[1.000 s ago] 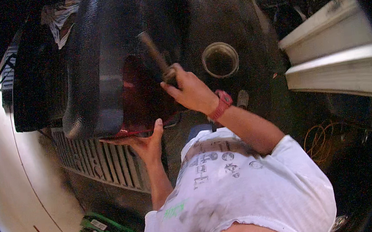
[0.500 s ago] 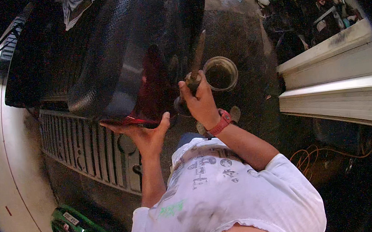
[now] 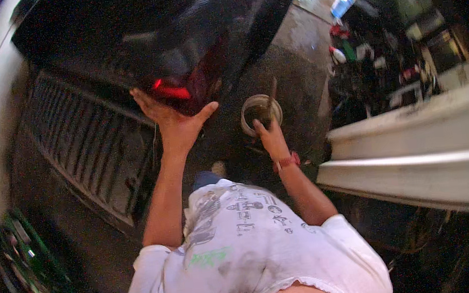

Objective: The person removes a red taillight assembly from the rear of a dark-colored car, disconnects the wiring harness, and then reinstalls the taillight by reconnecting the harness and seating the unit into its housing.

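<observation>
My left hand (image 3: 170, 122) is spread against the lower end of a red tail light (image 3: 174, 90) on the rear corner of a dark vehicle. Its thumb and fingers are apart, with the palm below the lens. Lower and to the right, my right hand (image 3: 272, 138), with a red watch at the wrist, is closed round a tool with a long, thin brownish shaft (image 3: 273, 94). The shaft points up and away; blur and my fingers hide the tool's body. Beyond that hand, a round pale-rimmed bucket (image 3: 244, 114) stands on the floor, partly behind the tool.
A ribbed grey tailgate-like panel (image 3: 82, 139) lies left of my left arm. White stacked panels (image 3: 402, 166) stand at the right. Clutter (image 3: 374, 57) fills the far right, and a green shiny object (image 3: 32, 265) sits at lower left.
My view has turned and shifted. My right hand has moved away from the tail light, down and right, carrying the tool in front of the bucket. My left hand remains against the light.
</observation>
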Tool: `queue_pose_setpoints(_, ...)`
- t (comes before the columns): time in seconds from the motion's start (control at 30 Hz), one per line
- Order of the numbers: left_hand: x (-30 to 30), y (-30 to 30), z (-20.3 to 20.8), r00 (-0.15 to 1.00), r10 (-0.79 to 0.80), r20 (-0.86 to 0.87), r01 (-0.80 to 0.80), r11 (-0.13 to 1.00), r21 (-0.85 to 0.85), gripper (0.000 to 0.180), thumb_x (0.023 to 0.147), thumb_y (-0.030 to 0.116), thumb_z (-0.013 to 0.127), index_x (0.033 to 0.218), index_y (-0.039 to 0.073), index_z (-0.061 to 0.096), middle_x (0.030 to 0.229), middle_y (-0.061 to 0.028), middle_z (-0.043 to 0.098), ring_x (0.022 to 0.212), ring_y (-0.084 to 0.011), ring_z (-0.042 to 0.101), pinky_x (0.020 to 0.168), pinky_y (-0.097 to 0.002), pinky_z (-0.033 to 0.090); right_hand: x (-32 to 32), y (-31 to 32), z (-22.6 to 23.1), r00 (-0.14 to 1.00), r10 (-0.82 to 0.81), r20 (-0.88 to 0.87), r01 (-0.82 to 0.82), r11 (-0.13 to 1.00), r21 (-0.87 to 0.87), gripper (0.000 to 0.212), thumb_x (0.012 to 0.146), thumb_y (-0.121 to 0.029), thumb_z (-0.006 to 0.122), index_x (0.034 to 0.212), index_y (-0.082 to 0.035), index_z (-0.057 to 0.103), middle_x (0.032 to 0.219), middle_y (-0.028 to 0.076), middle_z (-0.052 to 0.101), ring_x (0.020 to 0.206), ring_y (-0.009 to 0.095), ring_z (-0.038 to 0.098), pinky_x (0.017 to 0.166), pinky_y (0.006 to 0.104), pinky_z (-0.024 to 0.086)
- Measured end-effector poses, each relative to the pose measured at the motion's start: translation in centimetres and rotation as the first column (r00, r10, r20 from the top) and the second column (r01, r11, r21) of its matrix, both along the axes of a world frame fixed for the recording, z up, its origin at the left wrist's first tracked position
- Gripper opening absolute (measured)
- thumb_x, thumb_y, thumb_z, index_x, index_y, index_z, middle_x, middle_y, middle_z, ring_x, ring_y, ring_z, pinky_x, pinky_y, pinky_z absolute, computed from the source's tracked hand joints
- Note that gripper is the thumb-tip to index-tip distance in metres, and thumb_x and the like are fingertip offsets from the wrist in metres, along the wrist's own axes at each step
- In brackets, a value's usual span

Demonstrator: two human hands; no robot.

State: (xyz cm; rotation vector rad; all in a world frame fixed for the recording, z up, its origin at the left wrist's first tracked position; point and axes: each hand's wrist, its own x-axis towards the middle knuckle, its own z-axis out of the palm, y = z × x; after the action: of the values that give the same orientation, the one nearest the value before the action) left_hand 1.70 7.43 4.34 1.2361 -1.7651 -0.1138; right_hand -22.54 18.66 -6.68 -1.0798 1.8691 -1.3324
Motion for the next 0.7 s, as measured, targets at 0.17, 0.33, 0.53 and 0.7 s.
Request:
queue_pose_setpoints(0.17, 2.4, 12.5, -6.1, 0.974, -0.177, -0.139, 0.192, 0.976, 0.103, 0.118, 0.080, 0.054, 0.087, 0.161, -0.005, 0.024, 0.164, -0.0320, 0.029, 0.153, -0.0474, 0.027, 0.127, -0.0556, 0.021, 2.4, 15.3, -7.1, 0.952, -0.154, 0.266, 0.081, 0.961, 0.264, 0.058, 0.103, -0.029, 0.069, 0.148, 0.000, 0.047, 0.121, 0.009, 0.067, 0.109, 0.018, 0.061, 0.095, 0.0312, 0.049)
queue_pose_setpoints(0.33, 7.0, 26.8, -12.8, 0.772, -0.587, -0.242, 0.558, 0.446, 0.700, 0.077, 0.099, 0.054, 0.065, 0.150, -0.001, 0.048, 0.149, -0.0282, 0.053, 0.139, -0.0435, 0.051, 0.118, -0.0469, 0.041, 11.6, 25.1, -6.1, 0.944, 0.075, 0.321, -0.157, 0.958, 0.239, 0.058, 0.109, -0.042, 0.058, 0.148, -0.001, 0.045, 0.124, 0.007, 0.063, 0.112, 0.016, 0.059, 0.096, 0.0323, 0.048)
queue_pose_setpoints(0.53, 15.0, 35.5, -13.7, 0.858, -0.327, -0.396, 0.496, 0.329, 0.804, 0.075, 0.104, 0.048, 0.060, 0.158, 0.001, 0.039, 0.152, -0.0281, 0.053, 0.139, -0.0414, 0.054, 0.117, -0.0463, 0.042, 18.3, 30.6, 0.9, 0.589, 0.618, 0.521, -0.689, 0.721, -0.077, 0.070, 0.109, -0.046, 0.055, 0.160, -0.003, 0.035, 0.156, 0.016, 0.050, 0.143, 0.024, 0.049, 0.118, 0.0379, 0.040)
queue_pose_setpoints(0.7, 24.3, 34.9, -13.7, 0.990, 0.019, 0.140, -0.128, 0.540, 0.832, 0.076, 0.100, 0.054, 0.062, 0.149, -0.001, 0.047, 0.142, -0.0315, 0.059, 0.133, -0.0474, 0.057, 0.112, -0.0502, 0.045, 19.8, 29.1, 2.6, 0.573, 0.656, 0.491, -0.762, 0.647, 0.026, 0.061, 0.110, -0.036, 0.058, 0.157, -0.002, 0.039, 0.150, 0.020, 0.056, 0.136, 0.027, 0.057, 0.115, 0.0396, 0.044)
